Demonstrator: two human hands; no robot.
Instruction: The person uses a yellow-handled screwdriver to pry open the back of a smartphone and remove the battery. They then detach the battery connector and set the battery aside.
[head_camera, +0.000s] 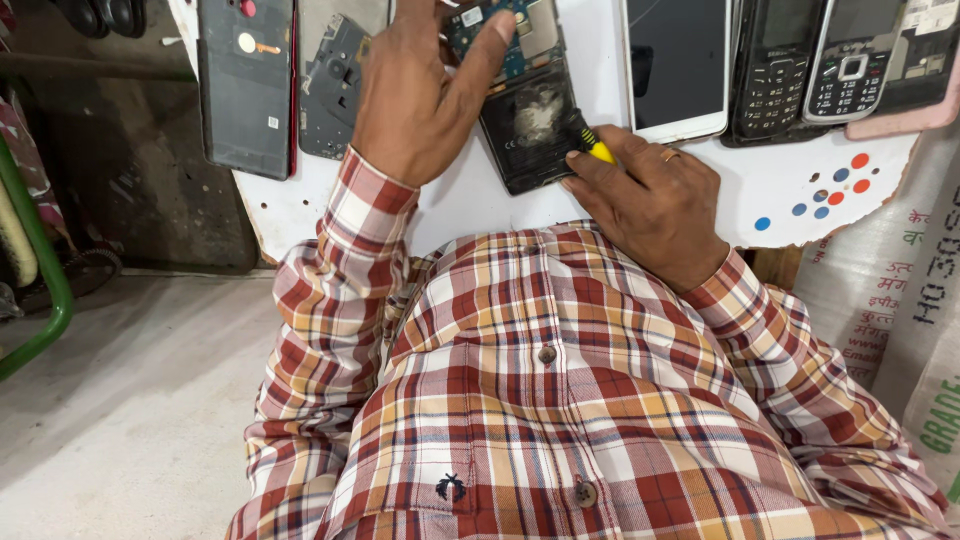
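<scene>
An opened phone (528, 112) with its back cover off lies on the white board (470, 200), its circuit board and black battery bay showing. My left hand (415, 90) rests on its upper part, fingers spread and pressing down on the circuit board. My right hand (650, 195) is closed around a yellow-handled screwdriver (597, 150), whose black shaft points at the phone's lower right edge. A ring sits on one finger of that hand.
A dark phone back (245, 85) and a grey inner frame (332, 85) lie left. A white-framed smartphone (678, 65) and two keypad phones (775, 65) (850, 60) lie right. A printed sack (900, 300) stands right; a green pipe (35, 260) crosses the left floor.
</scene>
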